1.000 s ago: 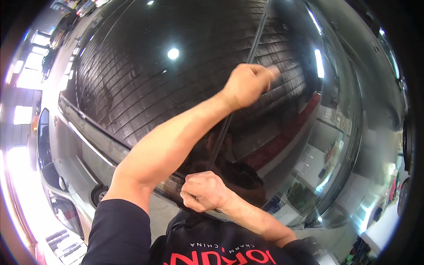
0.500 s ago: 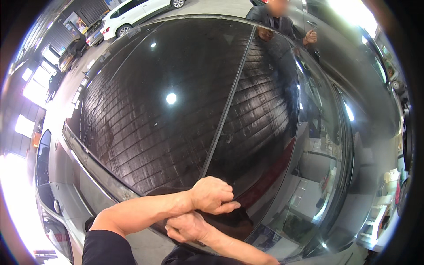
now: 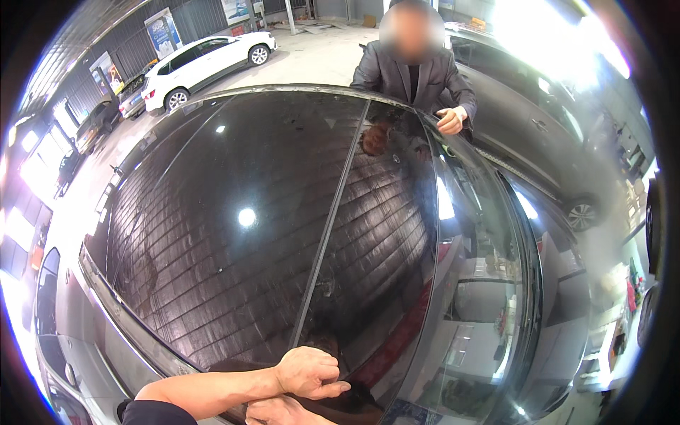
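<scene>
My forearms cross at the near edge of a dark glass car roof (image 3: 269, 276). My left hand (image 3: 309, 372) comes from the left and lies on top, its fingers curled in and its thumb pointing right. Nothing shows in it. Below the left wrist, my right hand (image 3: 270, 411) is loosely closed too, partly cut off by the lower edge of the picture. A straight seam (image 3: 331, 221) runs across the roof towards my left hand. The glass is glossy and reflects ceiling lights and panel lines.
Across the roof stands a person in a dark jacket (image 3: 386, 74), one hand (image 3: 451, 120) at the roof's far edge. A grey car (image 3: 496, 85) is behind them. A white car (image 3: 212, 62) stands far left. The windshield (image 3: 482, 297) slopes down at right.
My view has tilted up, so my hands sit lower in the picture, still crossed. More of the person opposite shows, and their raised hand has come down to the roof's edge.
</scene>
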Motion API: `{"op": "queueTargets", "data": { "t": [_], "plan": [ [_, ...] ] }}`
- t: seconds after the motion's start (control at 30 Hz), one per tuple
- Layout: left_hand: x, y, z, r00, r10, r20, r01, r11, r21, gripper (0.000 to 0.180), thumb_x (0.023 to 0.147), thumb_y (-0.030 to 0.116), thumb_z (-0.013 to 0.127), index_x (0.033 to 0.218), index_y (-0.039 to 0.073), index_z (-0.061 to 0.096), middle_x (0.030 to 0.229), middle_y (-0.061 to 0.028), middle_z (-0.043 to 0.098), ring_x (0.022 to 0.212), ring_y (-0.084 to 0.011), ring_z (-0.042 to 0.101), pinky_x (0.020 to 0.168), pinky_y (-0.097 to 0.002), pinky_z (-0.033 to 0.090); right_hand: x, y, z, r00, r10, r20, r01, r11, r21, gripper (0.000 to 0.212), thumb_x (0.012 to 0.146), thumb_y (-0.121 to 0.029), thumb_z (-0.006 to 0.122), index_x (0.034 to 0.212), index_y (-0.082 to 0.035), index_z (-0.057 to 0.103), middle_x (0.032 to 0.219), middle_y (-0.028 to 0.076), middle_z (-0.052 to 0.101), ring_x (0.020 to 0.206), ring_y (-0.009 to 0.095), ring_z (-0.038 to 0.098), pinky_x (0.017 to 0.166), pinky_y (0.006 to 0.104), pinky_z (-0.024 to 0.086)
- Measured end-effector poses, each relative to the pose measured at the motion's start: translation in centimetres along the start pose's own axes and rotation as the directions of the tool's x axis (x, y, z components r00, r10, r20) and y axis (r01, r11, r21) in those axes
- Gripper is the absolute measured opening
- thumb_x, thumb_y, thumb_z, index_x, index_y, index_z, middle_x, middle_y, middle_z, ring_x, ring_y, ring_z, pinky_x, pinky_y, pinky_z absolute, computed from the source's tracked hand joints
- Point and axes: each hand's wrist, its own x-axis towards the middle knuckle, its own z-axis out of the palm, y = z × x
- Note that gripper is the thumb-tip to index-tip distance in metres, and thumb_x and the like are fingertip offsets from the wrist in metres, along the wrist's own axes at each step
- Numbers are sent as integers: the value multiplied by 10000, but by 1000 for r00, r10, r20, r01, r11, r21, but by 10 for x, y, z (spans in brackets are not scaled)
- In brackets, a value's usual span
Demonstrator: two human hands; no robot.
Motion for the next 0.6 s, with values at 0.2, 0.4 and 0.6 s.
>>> {"op": "queueTargets", "data": {
  "t": [0.2, 0.4, 0.6],
  "plan": [
    [5, 1, -1, 999, -30, 24, 30, 999, -29, 515, 883, 356, 740, 548, 103, 443, 566, -57, 455, 525, -269, 539, 468, -401, 424, 8, -3, -10, 995, -64, 80, 65, 998, -2, 260, 784, -137, 672, 596, -77, 503, 607, 70, 552, 526, 281, 548, 484, 424, 408],
    [121, -58, -45, 965, -109, 237, 63, 979, 194, 480, 936, 448, 611, 658, 58, 647, 683, -177, 629, 665, -406, 643, 593, -502, 522, 9, -11, -11, 982, 31, 186, -33, 999, 11, 146, 823, -132, 648, 704, -69, 589, 683, 105, 567, 620, 327, 600, 542, 433, 476],
    [242, -169, -84, 962, -217, -163, 254, 932, 257, 495, 949, 468, 574, 756, 33, 712, 806, -211, 698, 823, -388, 687, 775, -463, 543, 8, -11, -6, 989, 7, 150, -27, 992, 126, 213, 922, -188, 677, 754, -86, 594, 681, 82, 538, 614, 297, 592, 537, 405, 464]
  ]
}}
